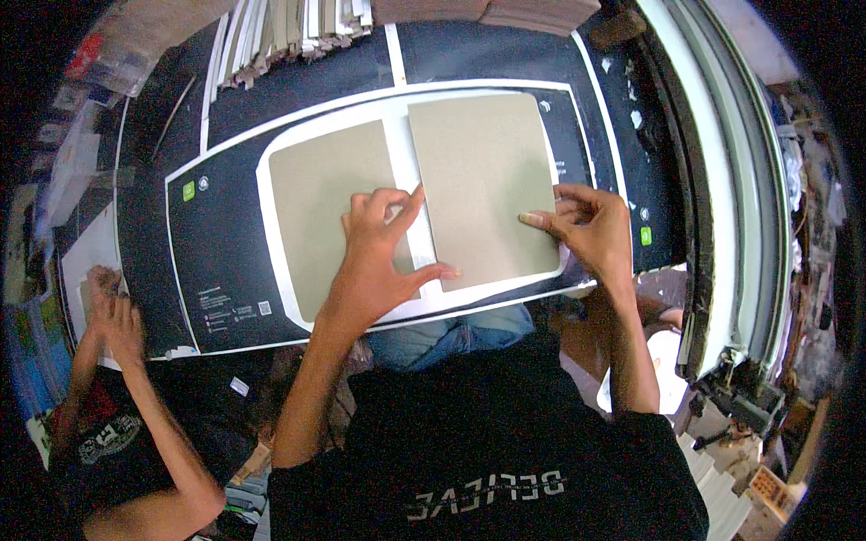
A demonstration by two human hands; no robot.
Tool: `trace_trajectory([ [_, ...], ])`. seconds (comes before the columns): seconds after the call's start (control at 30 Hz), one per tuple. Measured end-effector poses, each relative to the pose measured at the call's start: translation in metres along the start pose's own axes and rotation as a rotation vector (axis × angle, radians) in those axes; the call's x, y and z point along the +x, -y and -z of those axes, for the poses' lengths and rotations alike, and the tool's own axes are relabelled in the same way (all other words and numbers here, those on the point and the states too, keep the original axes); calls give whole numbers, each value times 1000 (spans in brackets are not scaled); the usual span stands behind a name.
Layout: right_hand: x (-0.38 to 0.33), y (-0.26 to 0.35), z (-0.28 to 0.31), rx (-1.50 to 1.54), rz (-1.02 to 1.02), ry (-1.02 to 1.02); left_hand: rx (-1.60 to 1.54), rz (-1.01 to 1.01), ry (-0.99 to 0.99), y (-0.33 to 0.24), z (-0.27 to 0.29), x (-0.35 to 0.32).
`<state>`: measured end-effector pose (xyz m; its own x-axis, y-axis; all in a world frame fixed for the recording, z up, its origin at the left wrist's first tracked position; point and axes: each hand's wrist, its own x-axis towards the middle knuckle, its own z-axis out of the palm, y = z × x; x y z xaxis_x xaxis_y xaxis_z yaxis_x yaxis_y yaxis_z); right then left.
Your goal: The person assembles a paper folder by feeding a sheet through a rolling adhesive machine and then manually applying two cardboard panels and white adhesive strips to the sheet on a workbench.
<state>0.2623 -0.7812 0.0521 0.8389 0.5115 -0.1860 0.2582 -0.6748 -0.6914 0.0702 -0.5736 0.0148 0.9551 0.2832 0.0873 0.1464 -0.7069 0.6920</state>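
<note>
A large black printed sheet with a white inner field (225,243) lies flat before me. Two grey cardboard panels lie on the white field: the left panel (320,194) and the right panel (483,171), with a narrow white gap between them. My left hand (379,248) rests across the gap, thumb and fingers touching the right panel's left edge. My right hand (591,225) pinches the right panel's right edge near its lower corner. Both hands hold this right panel flat on the sheet.
Another person's hands (113,307) press on a sheet at the far left. Stacks of cut board (289,32) lie at the back. A green-white curved frame (722,180) runs along the right side. Paper scraps lie on the floor below.
</note>
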Motion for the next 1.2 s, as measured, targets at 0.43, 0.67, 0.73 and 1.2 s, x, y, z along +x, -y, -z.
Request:
trace_trajectory([
  [0.43,5,-1,4,-28,16,15,157,-18,127,-10,28,38],
  [0.67,6,15,8,-93,7,55,178,-34,144,2,21,37],
  [0.73,7,14,9,-90,-2,57,191,-40,148,1,22,38],
  [1.2,14,18,12,-322,594,38,189,-97,113,-2,22,38],
])
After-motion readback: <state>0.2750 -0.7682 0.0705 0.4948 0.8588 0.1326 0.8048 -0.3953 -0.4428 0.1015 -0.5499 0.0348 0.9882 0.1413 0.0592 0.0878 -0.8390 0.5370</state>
